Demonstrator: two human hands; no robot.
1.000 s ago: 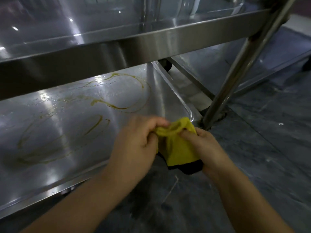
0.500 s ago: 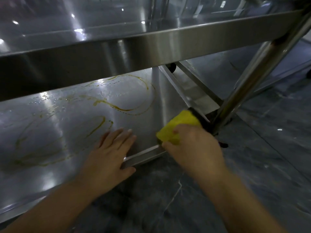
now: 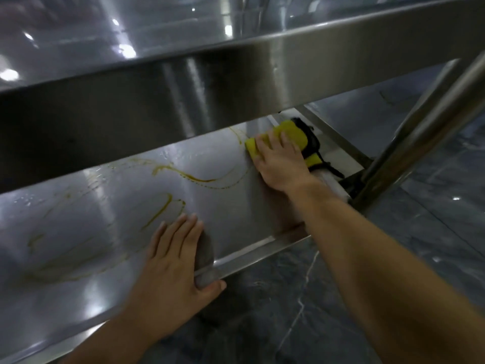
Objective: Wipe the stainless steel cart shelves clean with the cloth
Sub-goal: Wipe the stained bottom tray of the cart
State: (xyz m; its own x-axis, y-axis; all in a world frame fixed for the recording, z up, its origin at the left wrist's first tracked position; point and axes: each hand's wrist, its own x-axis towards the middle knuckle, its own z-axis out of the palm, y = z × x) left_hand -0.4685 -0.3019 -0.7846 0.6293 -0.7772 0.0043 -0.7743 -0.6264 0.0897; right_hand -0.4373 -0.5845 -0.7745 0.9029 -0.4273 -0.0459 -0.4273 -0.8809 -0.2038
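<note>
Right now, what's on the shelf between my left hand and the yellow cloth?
In the head view, only the lower shelf lies between the left hand and the cloth, crossed by thin yellow-brown streaks; no other object sits there.

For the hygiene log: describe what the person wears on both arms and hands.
Nothing worn shows. The left hand and right hand are bare, without gloves or visible rings. Both forearms are bare to the frame edge: no sleeve, watch or wristband.

Wide head view, downward, close above lower shelf [image 3: 236,206].
</note>
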